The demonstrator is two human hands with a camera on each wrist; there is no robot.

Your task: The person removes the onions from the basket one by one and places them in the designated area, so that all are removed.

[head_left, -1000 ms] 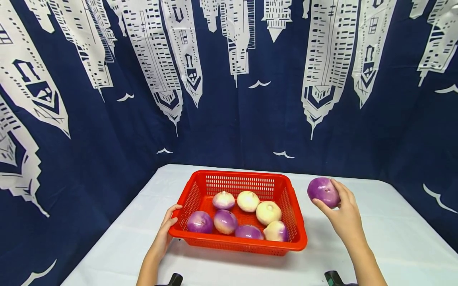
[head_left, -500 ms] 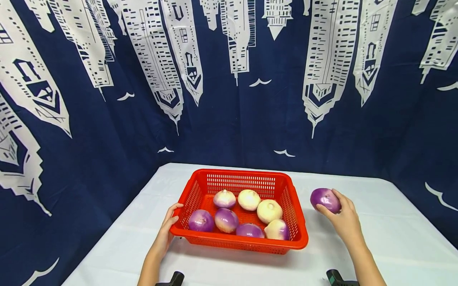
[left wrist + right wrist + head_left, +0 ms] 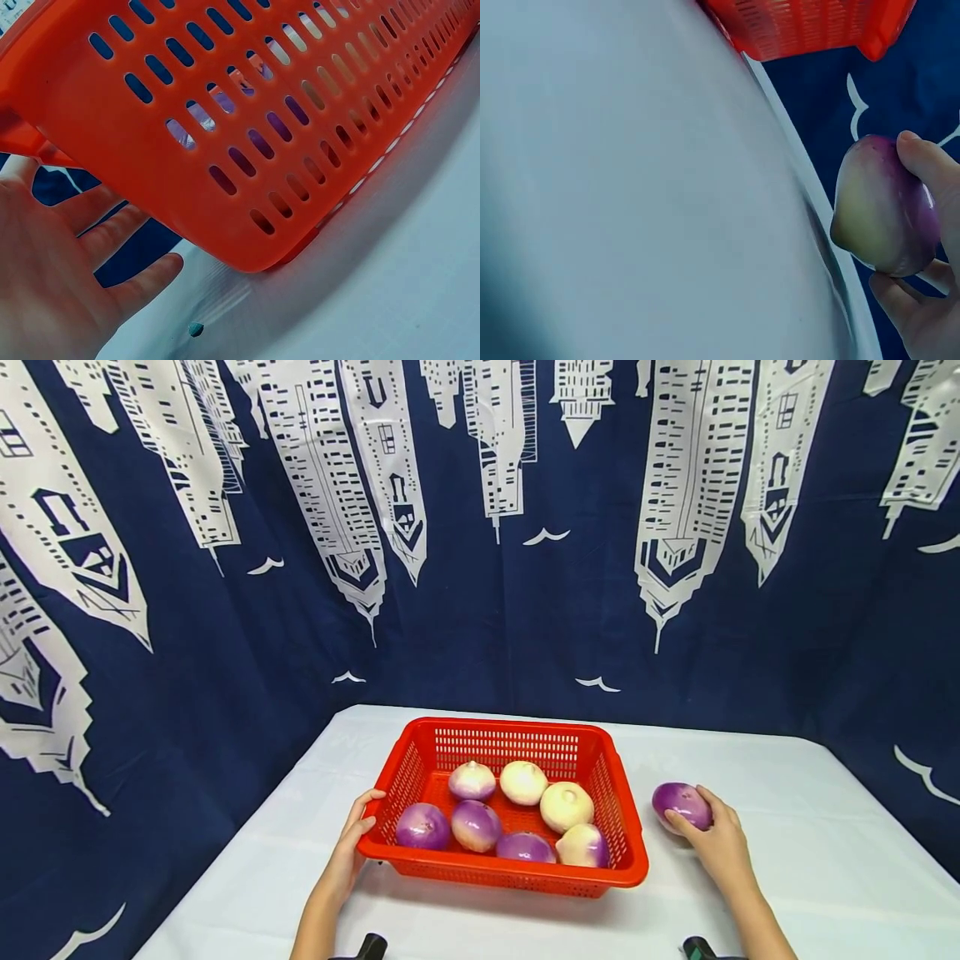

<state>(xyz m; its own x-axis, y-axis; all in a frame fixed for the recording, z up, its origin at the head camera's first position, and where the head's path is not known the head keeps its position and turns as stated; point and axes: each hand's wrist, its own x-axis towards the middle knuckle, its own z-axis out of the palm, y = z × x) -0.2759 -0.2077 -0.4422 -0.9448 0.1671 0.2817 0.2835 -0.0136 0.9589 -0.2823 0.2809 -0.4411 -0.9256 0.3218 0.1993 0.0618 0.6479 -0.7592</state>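
The red plastic basket (image 3: 510, 870) stands mid-table, with purple and cream onions (image 3: 476, 825) inside. At its left side, my left hand (image 3: 347, 847) holds the rim with the thumb and a finger; in the left wrist view, the other fingers (image 3: 112, 232) lie along the outer side wall. Right of the basket, my right hand (image 3: 718, 843) grips a purple onion (image 3: 678, 806) low over the table, thumb in front and fingers behind. In the right wrist view this onion (image 3: 881, 206) shows a pale, pointed end. Whether it touches the table is unclear.
A white cloth (image 3: 795, 827) covers the table. Behind and at the left hangs a dark blue curtain (image 3: 465, 635) printed with white buildings and birds. Black device ends (image 3: 371, 946) show below both hands. A small dark speck (image 3: 196, 329) lies near the basket.
My right hand has lowered the onion from above basket-rim height to near the tabletop, beside the basket. My left hand and the basket have stayed in place.
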